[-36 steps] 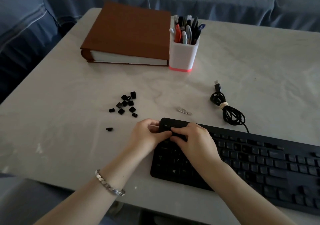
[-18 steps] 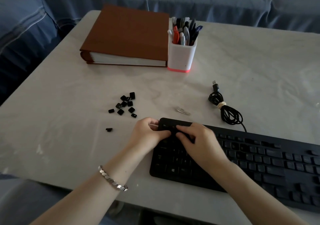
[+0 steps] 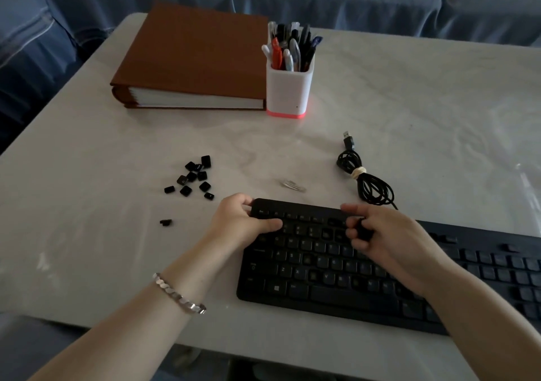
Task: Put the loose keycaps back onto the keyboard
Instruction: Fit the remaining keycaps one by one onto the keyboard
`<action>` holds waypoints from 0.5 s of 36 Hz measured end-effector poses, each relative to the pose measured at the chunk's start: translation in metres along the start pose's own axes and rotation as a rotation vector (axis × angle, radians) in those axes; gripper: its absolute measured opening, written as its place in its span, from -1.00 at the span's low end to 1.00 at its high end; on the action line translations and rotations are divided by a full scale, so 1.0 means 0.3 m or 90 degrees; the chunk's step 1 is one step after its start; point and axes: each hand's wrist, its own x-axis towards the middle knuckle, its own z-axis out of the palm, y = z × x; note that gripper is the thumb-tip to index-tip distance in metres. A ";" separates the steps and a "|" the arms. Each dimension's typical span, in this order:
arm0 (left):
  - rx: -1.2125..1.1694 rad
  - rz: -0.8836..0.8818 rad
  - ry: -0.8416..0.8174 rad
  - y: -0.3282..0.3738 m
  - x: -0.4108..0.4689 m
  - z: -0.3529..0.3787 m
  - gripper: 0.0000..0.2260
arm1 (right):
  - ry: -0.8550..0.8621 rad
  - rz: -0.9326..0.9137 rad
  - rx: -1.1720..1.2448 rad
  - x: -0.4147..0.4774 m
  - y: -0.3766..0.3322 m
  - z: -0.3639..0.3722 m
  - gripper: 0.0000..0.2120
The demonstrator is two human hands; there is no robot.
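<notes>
Keycaps [image 3: 191, 177] lie left of the left hand's [image 3: 237, 219] fingers [image 3: 241, 201] gripping the keyboard [image 3: 322, 266].

Black keyboard [image 3: 336, 266], black keycaps [image 3: 193, 177], brown binder [image 3: 193, 55].

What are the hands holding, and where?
The left hand grips the keyboard by its far left corner. The right hand has curled fingers; whether they pinch anything cannot be told.

Left hand [image 3: 237, 222] grips the keyboard [image 3: 322, 278] corner; right hand [image 3: 389, 240] hovers, fingers curled.
</notes>
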 end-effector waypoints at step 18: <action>0.197 0.387 0.193 -0.016 -0.096 0.048 -0.61 | -0.039 -0.059 -0.003 -0.063 0.031 0.031 -0.79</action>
